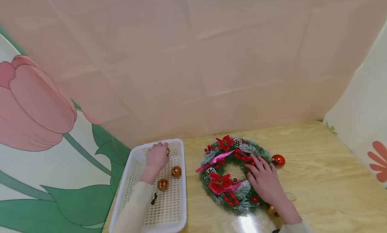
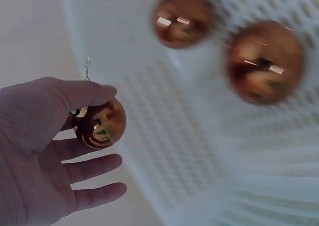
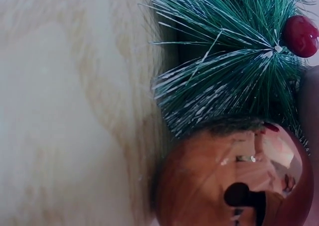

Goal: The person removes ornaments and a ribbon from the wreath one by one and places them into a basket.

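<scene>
Left hand: fingers pinch a shiny copper-coloured ball at the far end of a white perforated plastic basket. Right hand: fingers loose, spread on a frosted green ring-shaped wreath.

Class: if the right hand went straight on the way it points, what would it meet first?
Probably the red berries just ahead on the wreath, though the right hand might pass above them; depth is unclear.

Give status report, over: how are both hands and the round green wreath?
Left hand pinching shiny copper-coloured ball over white perforated plastic basket. Right hand resting on round green frosted wreath. Shiny red ball at wreath's edge; no obstruction apparent.
</scene>
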Action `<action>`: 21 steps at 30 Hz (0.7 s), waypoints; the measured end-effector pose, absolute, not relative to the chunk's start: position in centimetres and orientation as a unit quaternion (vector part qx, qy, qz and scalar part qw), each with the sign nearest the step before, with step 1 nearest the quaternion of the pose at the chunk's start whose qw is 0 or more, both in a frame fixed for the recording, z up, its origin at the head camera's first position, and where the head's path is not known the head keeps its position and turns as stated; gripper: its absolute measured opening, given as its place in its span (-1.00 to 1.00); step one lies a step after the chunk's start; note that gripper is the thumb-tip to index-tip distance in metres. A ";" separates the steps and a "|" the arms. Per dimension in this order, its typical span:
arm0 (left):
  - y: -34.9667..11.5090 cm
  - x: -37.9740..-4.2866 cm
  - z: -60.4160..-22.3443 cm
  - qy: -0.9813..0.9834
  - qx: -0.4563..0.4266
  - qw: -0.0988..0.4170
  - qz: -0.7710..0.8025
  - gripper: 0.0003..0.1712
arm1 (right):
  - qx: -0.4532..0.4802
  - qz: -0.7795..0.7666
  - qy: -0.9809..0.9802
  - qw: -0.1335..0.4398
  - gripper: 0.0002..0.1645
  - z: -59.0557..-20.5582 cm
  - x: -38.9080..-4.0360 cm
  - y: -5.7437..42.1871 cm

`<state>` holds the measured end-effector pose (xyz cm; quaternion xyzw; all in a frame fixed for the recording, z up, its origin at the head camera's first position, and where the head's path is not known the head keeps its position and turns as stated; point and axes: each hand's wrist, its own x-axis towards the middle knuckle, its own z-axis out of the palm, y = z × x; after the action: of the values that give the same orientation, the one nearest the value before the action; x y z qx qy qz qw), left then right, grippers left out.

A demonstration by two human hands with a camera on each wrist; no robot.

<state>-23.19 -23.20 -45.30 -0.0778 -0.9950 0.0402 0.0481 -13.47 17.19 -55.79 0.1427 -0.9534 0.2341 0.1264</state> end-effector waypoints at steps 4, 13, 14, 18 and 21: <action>-25.4 -23.2 -47.2 -0.999 -0.038 -0.016 0.015 -0.57 | 0.143 0.233 -0.955 0.113 -0.56 -55.6 -13.5 17.2; -27.5 -22.7 -50.4 -0.996 0.007 -0.084 -0.038 -0.60 | 0.145 0.237 -0.953 0.123 -0.56 -55.9 -13.3 17.2; -27.5 -22.7 -50.5 -0.995 0.006 -0.087 -0.038 -0.60 | 0.144 0.238 -0.952 0.125 -0.57 -55.9 -13.3 17.2; -27.5 -22.7 -50.7 -0.995 0.003 -0.090 -0.036 -0.66 | 0.144 0.238 -0.951 0.132 -0.58 -55.9 -13.3 17.2; -27.4 -22.6 -50.6 -0.994 0.004 -0.097 -0.043 -0.73 | 0.145 0.238 -0.952 0.128 -0.57 -55.9 -13.3 17.2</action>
<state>-22.59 -27.45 -50.63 0.0044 -0.9944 -0.0434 -0.0965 -13.31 17.20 -55.88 0.1449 -0.9520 0.2376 0.1278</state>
